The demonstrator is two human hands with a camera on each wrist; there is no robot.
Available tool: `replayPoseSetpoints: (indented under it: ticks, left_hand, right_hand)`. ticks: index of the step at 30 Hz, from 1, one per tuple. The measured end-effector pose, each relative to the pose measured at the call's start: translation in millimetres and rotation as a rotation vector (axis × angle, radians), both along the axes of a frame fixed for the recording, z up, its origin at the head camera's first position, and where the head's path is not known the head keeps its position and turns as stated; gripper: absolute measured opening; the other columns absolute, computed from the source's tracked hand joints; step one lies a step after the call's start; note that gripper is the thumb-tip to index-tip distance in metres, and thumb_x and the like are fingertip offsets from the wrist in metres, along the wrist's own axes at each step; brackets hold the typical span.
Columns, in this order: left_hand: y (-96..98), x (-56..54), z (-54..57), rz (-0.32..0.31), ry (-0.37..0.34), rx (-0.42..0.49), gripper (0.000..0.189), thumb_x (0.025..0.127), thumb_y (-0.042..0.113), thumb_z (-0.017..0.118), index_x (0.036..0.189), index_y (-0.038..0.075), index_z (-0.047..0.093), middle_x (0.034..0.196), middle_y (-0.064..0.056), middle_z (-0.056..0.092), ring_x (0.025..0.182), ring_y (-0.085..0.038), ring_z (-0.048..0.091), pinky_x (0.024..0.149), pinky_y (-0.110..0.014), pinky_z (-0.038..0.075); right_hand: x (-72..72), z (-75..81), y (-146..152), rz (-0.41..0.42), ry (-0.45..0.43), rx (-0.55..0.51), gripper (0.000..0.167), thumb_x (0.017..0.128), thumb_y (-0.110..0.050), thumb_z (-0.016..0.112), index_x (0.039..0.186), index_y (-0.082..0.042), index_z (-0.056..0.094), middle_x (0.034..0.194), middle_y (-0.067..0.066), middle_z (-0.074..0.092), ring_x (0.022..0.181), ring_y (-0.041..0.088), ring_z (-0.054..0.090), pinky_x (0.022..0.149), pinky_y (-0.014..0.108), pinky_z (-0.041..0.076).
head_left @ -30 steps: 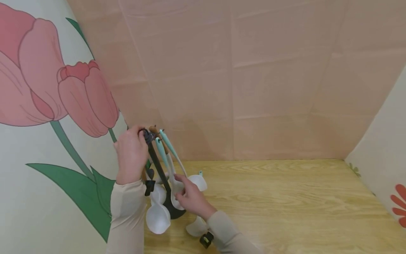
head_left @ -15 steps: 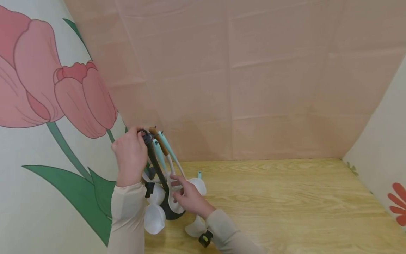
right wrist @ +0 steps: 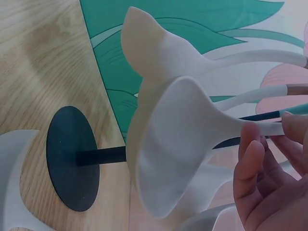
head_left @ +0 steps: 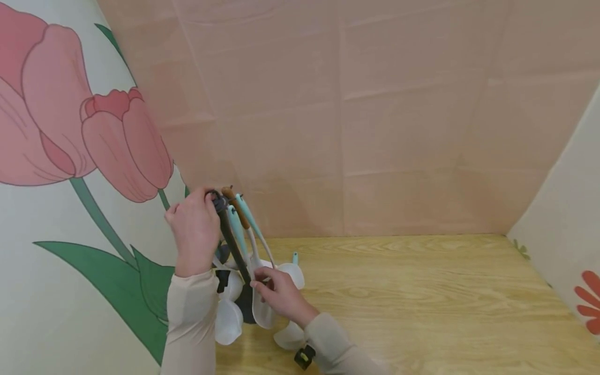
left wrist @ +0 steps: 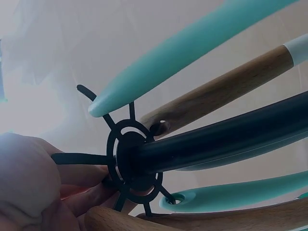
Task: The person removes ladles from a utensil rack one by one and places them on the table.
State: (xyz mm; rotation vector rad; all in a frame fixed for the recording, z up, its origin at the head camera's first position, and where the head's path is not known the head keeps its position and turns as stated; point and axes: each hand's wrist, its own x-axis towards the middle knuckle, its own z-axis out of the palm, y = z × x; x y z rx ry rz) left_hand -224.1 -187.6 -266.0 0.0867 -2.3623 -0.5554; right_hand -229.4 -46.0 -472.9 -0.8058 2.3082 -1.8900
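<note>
A black utensil rack (left wrist: 137,159) stands at the left, with hooks around its top and a round base (right wrist: 72,159). My left hand (head_left: 194,229) grips the rack's top beside the hooks. Turquoise (left wrist: 168,55) and wooden (left wrist: 221,96) handles hang from it. My right hand (head_left: 283,294) pinches the thin neck of a white spatula (right wrist: 168,149) with a broad, curved head, lower down at the rack's front. Where its handle meets the hook cannot be told. White ladles hang close by, one (head_left: 228,322) at the front left and another (head_left: 292,273) at the right.
The rack stands on a wood-grain table (head_left: 412,302), near a wall (head_left: 42,219) painted with tulips. A creased pink sheet (head_left: 342,130) covers the back. A white curved utensil head (head_left: 289,336) shows beneath my right wrist.
My right fingers have come together on the spatula's neck, and its head now hangs slightly lower and nearer. The front-left ladle has swung a little left. My left hand stays on the rack's top.
</note>
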Motion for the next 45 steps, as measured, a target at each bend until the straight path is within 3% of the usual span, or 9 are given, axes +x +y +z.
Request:
replayPoseSetpoints:
  ticks: [11,45]
  left_hand:
    - [1.4,0.6,1.5,-0.006,-0.005,0.007,0.025,0.104,0.009,0.048,0.119,0.003,0.067,0.112,-0.021,0.071,0.102,-0.041,0.065,0.102,-0.062,0.027]
    - [2.4,-1.2,-0.4,0.020,-0.010,-0.006,0.025,0.104,0.010,0.049,0.119,0.001,0.067,0.111,-0.021,0.071,0.101,-0.040,0.066,0.104,-0.062,0.028]
  right_hand:
    - [2.2,2.7,4,-0.018,0.036,0.029,0.018,0.099,-0.025,0.063,0.108,-0.011,0.070,0.093,0.001,0.068,0.062,0.004,0.058,0.058,0.024,0.053]
    - [10.0,15.4,15,-0.054,0.113,0.025,0.017,0.099,-0.020,0.064,0.110,-0.010,0.072,0.097,0.003,0.070,0.063,0.002,0.058,0.057,0.024,0.053]
